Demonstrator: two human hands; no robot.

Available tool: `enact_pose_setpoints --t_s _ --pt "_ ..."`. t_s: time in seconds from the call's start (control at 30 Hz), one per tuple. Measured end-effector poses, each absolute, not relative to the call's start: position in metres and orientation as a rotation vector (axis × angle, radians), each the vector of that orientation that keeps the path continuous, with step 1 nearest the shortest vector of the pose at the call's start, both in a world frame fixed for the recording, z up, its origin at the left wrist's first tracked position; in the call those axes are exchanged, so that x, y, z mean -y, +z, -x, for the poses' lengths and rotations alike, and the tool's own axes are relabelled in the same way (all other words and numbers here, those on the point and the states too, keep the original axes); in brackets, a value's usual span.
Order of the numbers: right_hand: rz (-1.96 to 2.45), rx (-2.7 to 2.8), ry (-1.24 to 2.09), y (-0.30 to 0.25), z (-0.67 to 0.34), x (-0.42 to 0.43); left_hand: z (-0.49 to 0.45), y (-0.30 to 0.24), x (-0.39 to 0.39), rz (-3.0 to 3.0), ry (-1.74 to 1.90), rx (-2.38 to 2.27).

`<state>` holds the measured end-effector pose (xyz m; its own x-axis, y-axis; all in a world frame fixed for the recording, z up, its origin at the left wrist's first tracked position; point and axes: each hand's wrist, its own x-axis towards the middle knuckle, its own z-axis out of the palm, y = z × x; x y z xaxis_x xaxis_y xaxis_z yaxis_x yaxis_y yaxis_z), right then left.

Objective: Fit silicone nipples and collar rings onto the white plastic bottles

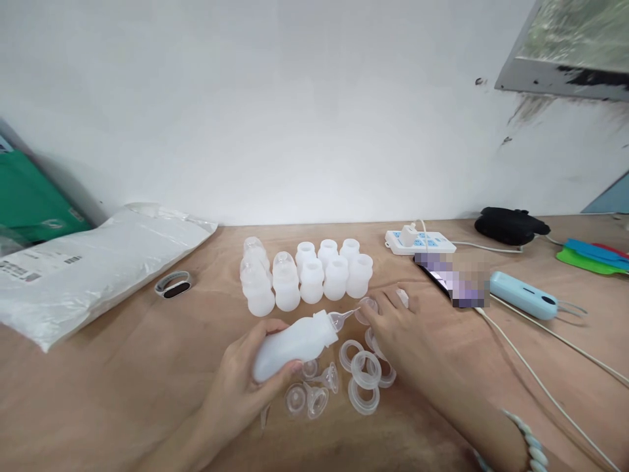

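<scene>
My left hand (246,367) is wrapped round a soft white squeeze bottle (292,344), tilted with its mouth to the right. A clear funnel-shaped teat with a long thin tip (339,320) sits in the bottle's mouth. My right hand (398,324) has its fingers curled at a clear ring (365,311) beside that thin tip; its fingertips are partly hidden. Under the bottle lie several loose clear teats (317,401), some partly covered by my left hand. Several translucent rings (365,369) lie overlapping below my right hand.
Behind my hands stand several open white bottles (335,278) and three with clear domed caps (286,282). A white parcel (108,262) and a wristband (173,285) lie left. On the right are a power strip (422,242), phone (449,282), light-blue device (523,295), cables and black case (511,226).
</scene>
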<state>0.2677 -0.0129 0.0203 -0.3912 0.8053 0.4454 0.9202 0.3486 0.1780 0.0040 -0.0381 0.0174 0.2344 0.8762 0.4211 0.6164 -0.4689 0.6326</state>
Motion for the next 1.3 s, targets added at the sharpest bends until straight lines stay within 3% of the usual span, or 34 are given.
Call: enact_pose_setpoints --t_s 0.13,0.3,0.43,0.57,0.83,1.3 --pt "1.299 2.022 -0.220 0.032 -0.274 0.015 -0.003 0.019 0.038 -2.127 1.070 -1.434" --pt "1.202 1.791 0.011 0.044 -0.279 0.019 -0.003 0.023 0.038 -2.094 1.084 -1.413" --pt "1.051 1.761 0.385 0.044 -0.272 0.025 -0.005 0.021 0.040 -2.155 1.124 -1.354" --pt "0.899 1.803 0.555 0.039 -0.262 0.031 -0.007 0.017 0.046 -2.233 1.180 -1.274" --pt "0.737 1.792 0.571 0.041 -0.256 0.033 -0.007 0.015 0.049 -2.324 1.258 -1.222" --pt "0.839 1.825 0.391 0.043 -0.241 0.025 -0.006 0.007 0.029 -2.180 0.964 -1.277"
